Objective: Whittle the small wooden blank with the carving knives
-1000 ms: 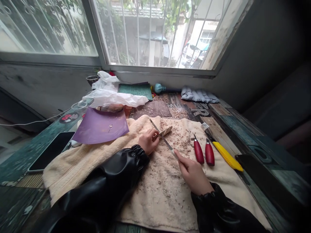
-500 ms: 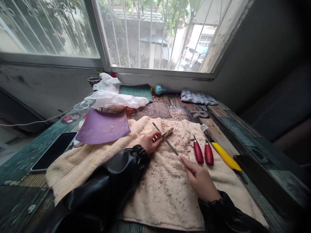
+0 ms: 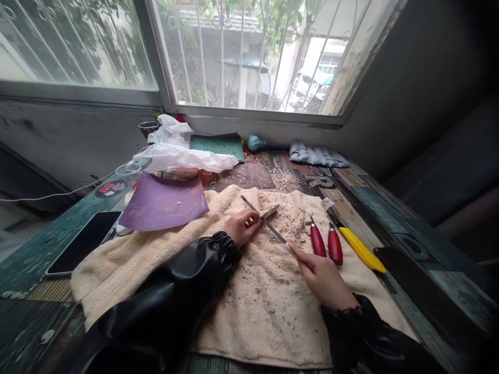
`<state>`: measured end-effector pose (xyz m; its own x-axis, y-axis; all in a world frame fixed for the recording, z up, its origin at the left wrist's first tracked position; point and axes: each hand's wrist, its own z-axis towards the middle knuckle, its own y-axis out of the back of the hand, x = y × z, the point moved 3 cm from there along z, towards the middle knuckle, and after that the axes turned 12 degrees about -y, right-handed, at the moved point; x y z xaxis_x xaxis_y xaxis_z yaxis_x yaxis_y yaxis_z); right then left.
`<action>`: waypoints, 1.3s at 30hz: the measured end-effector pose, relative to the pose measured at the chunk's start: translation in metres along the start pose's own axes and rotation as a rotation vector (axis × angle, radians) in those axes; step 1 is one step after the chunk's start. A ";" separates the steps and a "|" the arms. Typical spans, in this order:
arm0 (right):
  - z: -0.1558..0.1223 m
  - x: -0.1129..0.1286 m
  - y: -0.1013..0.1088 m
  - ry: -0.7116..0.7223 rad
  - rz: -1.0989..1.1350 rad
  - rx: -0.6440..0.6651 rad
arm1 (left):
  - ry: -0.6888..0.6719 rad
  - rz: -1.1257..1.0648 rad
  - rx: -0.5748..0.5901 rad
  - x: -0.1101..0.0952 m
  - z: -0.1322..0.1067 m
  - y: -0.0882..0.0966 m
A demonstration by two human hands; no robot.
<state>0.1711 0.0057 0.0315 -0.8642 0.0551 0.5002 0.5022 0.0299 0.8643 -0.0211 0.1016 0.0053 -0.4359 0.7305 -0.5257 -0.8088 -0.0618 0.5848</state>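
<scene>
My left hand is closed on a small piece of wood, whose pointed end sticks out to the right past the fingers. In my right hand is a long thin metal file, gripped at its near end. The file lies slantwise across the wood, its tip up and left beyond my left fingers. Both hands are over a cream towel strewn with wood shavings. Two carving knives with red handles, one beside the other, rest on the towel right of the file.
A yellow-handled tool lies at the towel's right edge. Left of the towel are purple sandpaper and a tablet. White plastic bags, a green sheet and a grey padded roll sit at the back beneath the window.
The file has slid slightly up and left across the wood, and my right hand has moved a little with it. My left hand keeps its hold on the wood.
</scene>
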 end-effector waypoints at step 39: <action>0.020 0.023 -0.030 0.017 0.034 -0.091 | 0.016 0.058 -0.021 0.000 0.000 0.001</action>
<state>0.1371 0.0263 0.0164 -0.8478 0.0370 0.5291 0.5264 -0.0627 0.8479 -0.0220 0.1015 0.0061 -0.4885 0.7142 -0.5012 -0.7901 -0.1183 0.6015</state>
